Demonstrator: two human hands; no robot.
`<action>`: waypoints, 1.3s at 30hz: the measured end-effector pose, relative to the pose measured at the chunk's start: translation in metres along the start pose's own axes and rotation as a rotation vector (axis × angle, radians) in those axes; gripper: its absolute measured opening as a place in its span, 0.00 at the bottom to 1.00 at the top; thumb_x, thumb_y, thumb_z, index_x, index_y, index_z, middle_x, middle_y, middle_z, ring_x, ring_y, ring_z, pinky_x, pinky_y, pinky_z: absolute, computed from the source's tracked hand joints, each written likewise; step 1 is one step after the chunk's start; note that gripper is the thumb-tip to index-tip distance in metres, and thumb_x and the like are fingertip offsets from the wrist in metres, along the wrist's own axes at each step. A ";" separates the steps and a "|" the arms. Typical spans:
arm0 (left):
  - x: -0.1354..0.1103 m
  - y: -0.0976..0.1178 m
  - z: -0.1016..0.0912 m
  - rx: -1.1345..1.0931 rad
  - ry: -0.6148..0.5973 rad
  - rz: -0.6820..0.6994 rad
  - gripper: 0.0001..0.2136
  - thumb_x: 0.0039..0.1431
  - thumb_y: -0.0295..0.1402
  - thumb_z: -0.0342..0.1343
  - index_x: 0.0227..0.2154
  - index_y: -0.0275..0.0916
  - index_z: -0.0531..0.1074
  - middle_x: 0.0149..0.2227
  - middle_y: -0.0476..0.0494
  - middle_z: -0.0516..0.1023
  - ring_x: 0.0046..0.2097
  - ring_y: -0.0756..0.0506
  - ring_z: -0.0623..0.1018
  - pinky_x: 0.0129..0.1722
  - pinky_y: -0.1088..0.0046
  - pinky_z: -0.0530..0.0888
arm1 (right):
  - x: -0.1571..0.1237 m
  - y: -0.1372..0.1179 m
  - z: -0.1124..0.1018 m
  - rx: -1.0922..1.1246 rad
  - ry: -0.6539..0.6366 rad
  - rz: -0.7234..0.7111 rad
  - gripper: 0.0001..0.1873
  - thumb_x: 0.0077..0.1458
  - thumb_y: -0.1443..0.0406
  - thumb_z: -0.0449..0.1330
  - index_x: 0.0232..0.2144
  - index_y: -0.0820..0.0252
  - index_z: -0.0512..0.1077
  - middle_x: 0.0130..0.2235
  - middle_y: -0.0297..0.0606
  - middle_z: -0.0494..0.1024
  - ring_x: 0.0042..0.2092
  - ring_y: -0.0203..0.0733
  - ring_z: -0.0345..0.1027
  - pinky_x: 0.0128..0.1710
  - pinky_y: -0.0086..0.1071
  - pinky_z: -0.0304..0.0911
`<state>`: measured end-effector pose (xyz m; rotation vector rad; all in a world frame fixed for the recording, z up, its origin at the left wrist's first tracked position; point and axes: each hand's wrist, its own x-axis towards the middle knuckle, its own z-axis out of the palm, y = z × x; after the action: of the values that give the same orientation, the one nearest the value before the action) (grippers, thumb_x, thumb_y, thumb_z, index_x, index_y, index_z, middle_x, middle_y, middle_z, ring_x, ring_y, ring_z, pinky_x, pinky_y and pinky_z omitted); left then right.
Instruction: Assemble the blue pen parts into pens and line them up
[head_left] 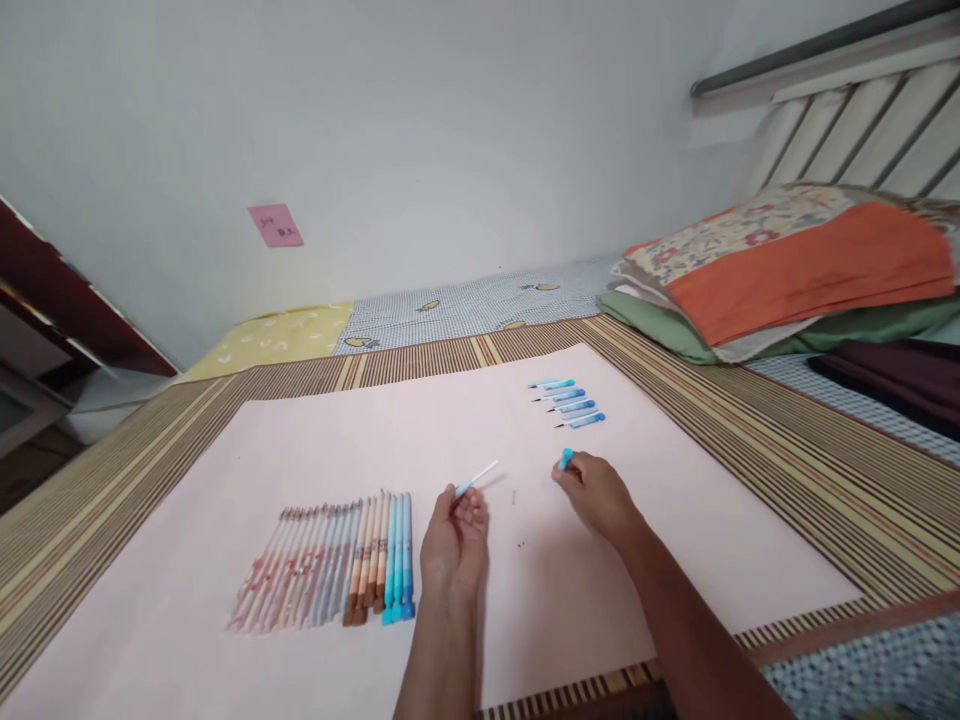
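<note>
My left hand (pixel 455 545) is closed on a slim pen barrel (pixel 476 476), light blue at the grip and white toward its far end, tilted up to the right. To its right, my right hand (pixel 598 492) pinches a small teal pen part (pixel 565 458), which looks like a cap or end piece. Apart from both hands, a row of pens (pixel 360 555) in pale, brown and blue tones lies to the left. Several short blue pen parts (pixel 576 407) with thin dark tips lie beyond my right hand. Tiny bits (pixel 520 545) rest on the sheet between my hands.
A large pale pink sheet (pixel 315 440) covers much of the striped mat (pixel 420 362). Folded fabrics with an orange band (pixel 817 265) are piled at the back right, below a white radiator (pixel 862 120). A pink note (pixel 276 225) is on the wall behind.
</note>
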<state>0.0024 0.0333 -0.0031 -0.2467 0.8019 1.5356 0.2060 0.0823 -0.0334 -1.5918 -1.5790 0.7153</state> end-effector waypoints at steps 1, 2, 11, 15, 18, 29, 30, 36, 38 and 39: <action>0.000 0.000 0.000 0.001 0.000 -0.003 0.13 0.67 0.23 0.48 0.25 0.31 0.69 0.22 0.43 0.73 0.23 0.53 0.74 0.20 0.84 0.72 | 0.000 0.000 0.000 -0.026 -0.004 -0.013 0.12 0.51 0.58 0.57 0.26 0.58 0.75 0.26 0.38 0.76 0.29 0.44 0.69 0.30 0.33 0.59; 0.000 0.000 0.000 0.002 0.000 -0.006 0.13 0.68 0.23 0.47 0.25 0.31 0.68 0.22 0.42 0.73 0.23 0.53 0.74 0.20 0.84 0.72 | 0.000 0.001 0.000 -0.037 -0.003 -0.015 0.12 0.52 0.57 0.57 0.27 0.58 0.75 0.26 0.38 0.77 0.30 0.45 0.69 0.30 0.33 0.59; 0.005 0.000 -0.003 -0.004 -0.010 -0.021 0.13 0.68 0.24 0.48 0.26 0.32 0.68 0.22 0.43 0.73 0.22 0.53 0.74 0.19 0.83 0.71 | 0.005 0.013 0.001 0.019 0.029 0.037 0.12 0.50 0.58 0.59 0.30 0.59 0.77 0.26 0.38 0.77 0.29 0.44 0.69 0.30 0.33 0.60; 0.004 0.001 -0.003 -0.003 -0.011 -0.018 0.14 0.68 0.24 0.48 0.25 0.31 0.68 0.22 0.43 0.73 0.22 0.53 0.74 0.19 0.84 0.71 | 0.006 0.014 0.000 0.182 0.065 0.088 0.14 0.50 0.56 0.60 0.33 0.60 0.75 0.24 0.35 0.74 0.26 0.42 0.67 0.27 0.33 0.60; 0.004 0.001 -0.002 0.002 -0.012 -0.022 0.14 0.69 0.24 0.48 0.25 0.30 0.68 0.22 0.42 0.74 0.22 0.53 0.74 0.19 0.84 0.71 | 0.005 0.010 -0.002 0.155 0.008 0.097 0.14 0.51 0.54 0.60 0.26 0.58 0.70 0.22 0.33 0.71 0.25 0.40 0.64 0.25 0.32 0.56; 0.001 -0.001 -0.002 0.065 -0.054 -0.053 0.14 0.69 0.24 0.49 0.25 0.30 0.70 0.22 0.42 0.74 0.22 0.54 0.75 0.21 0.84 0.74 | -0.004 -0.017 -0.016 -0.221 0.039 0.120 0.18 0.55 0.53 0.59 0.19 0.56 0.64 0.22 0.36 0.71 0.25 0.40 0.61 0.26 0.33 0.51; 0.000 -0.002 -0.002 0.075 -0.062 -0.046 0.14 0.69 0.24 0.50 0.26 0.30 0.71 0.23 0.42 0.75 0.23 0.54 0.75 0.21 0.84 0.74 | -0.006 -0.023 -0.012 -0.070 0.032 0.100 0.18 0.55 0.52 0.59 0.22 0.56 0.67 0.24 0.36 0.73 0.26 0.40 0.62 0.27 0.33 0.53; -0.003 -0.008 0.000 0.146 -0.160 -0.015 0.10 0.65 0.17 0.50 0.30 0.27 0.73 0.27 0.39 0.77 0.25 0.52 0.78 0.25 0.82 0.77 | -0.018 -0.047 0.035 0.746 -0.292 0.107 0.24 0.45 0.48 0.68 0.36 0.61 0.78 0.29 0.40 0.79 0.25 0.38 0.66 0.24 0.31 0.58; -0.004 -0.008 0.002 0.174 -0.152 -0.005 0.09 0.63 0.14 0.50 0.31 0.26 0.74 0.27 0.38 0.77 0.25 0.51 0.79 0.26 0.81 0.78 | -0.018 -0.043 0.044 0.810 -0.219 0.115 0.23 0.44 0.48 0.69 0.32 0.62 0.78 0.27 0.39 0.79 0.24 0.36 0.66 0.23 0.30 0.58; -0.005 -0.007 0.002 0.178 -0.134 0.005 0.09 0.63 0.14 0.50 0.32 0.26 0.73 0.27 0.38 0.77 0.26 0.51 0.79 0.26 0.81 0.78 | -0.016 -0.040 0.045 0.825 -0.175 0.125 0.23 0.44 0.48 0.69 0.30 0.62 0.77 0.25 0.38 0.78 0.23 0.35 0.65 0.23 0.29 0.58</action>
<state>0.0107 0.0306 -0.0010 -0.0104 0.8276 1.4590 0.1454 0.0695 -0.0269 -1.0235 -1.0665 1.3836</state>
